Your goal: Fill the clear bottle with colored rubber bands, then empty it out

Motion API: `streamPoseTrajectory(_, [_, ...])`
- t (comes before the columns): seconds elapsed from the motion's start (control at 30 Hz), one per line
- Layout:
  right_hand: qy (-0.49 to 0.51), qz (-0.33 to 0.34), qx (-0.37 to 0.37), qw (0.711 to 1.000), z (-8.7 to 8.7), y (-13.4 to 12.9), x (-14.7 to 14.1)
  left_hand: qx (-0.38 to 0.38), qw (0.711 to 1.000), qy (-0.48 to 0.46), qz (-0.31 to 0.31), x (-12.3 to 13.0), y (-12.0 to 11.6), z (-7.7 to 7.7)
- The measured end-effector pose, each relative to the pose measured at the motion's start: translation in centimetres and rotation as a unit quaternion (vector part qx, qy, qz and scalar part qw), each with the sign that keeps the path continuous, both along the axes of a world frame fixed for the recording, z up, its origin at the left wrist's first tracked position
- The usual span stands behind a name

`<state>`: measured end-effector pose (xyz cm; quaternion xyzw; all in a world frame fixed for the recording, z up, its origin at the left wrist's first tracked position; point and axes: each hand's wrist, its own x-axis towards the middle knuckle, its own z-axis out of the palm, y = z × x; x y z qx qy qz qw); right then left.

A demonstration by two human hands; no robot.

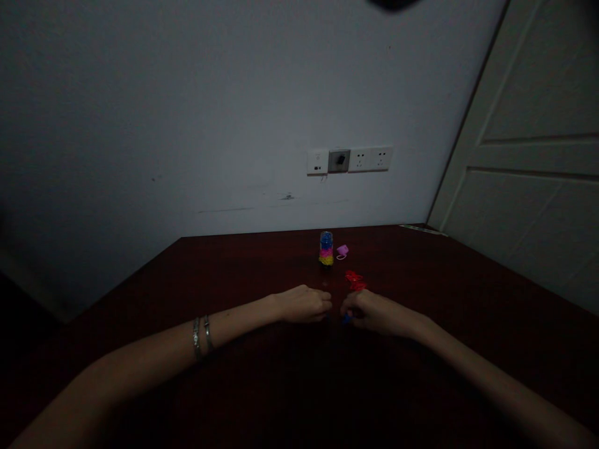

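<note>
One blue piece (347, 318) is pinched in your right hand (378, 312) over the desk (234, 274); your left hand (303, 304) curls, contents unclear. Red loops (357, 285) beside your right knuckles could scatter if brushed.

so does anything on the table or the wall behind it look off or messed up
Dark scuff marks streak the pale wall above the table, so it looks dirty or scraped. The red strands lie in a loose tangle by the right hand. The jar stands upright.
</note>
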<state>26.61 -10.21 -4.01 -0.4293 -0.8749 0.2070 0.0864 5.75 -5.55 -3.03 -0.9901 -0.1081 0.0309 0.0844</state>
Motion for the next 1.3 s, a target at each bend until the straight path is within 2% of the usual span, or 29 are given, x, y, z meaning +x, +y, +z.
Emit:
streamPoseTrajectory(0.13, [-0.013, -0.017, 0.002, 1.000, 0.3, -0.3, -0.4, -0.012, 1.000, -0.002, 0.007, -0.1, 0.3, -0.2])
streamPoseTrajectory(0.23, [-0.024, -0.026, 0.018, 0.999, 0.3, -0.4, -0.6, -0.014, 0.999, -0.019, 0.022, -0.3, 1.1, 0.9])
streamPoseTrajectory(0.37, [-0.031, -0.024, 0.033, 0.999, 0.1, -0.3, -0.8, -0.014, 0.994, -0.088, 0.057, -0.2, 3.5, 4.5])
streamPoseTrajectory(0.5, [-0.029, -0.022, 0.038, 0.999, -0.3, 0.0, -0.8, 0.006, 0.981, -0.167, 0.097, 0.5, 7.3, 8.3])
streamPoseTrajectory(0.6, [-0.027, -0.029, 0.034, 0.999, -0.7, 0.2, -0.6, 0.005, 0.971, -0.208, 0.119, 1.5, 10.2, 9.8])
streamPoseTrajectory(0.7, [-0.025, -0.033, 0.031, 0.999, -1.1, 0.4, -0.5, -0.033, 0.970, -0.200, 0.137, 2.9, 12.3, 10.0])
streamPoseTrajectory(0.83, [-0.034, -0.027, 0.027, 0.999, -1.5, 0.6, -0.4, -0.057, 0.972, -0.166, 0.155, 4.3, 13.8, 9.6])
streamPoseTrajectory(1.1, [-0.037, -0.023, 0.033, 0.999, -1.4, 0.4, -0.4, -0.102, 0.970, -0.153, 0.161, 5.0, 14.6, 9.0])
streamPoseTrajectory(1.3, [-0.067, -0.021, 0.046, 0.996, -0.8, -0.3, -0.9, -0.175, 0.945, -0.221, 0.165, 4.6, 14.6, 8.9])
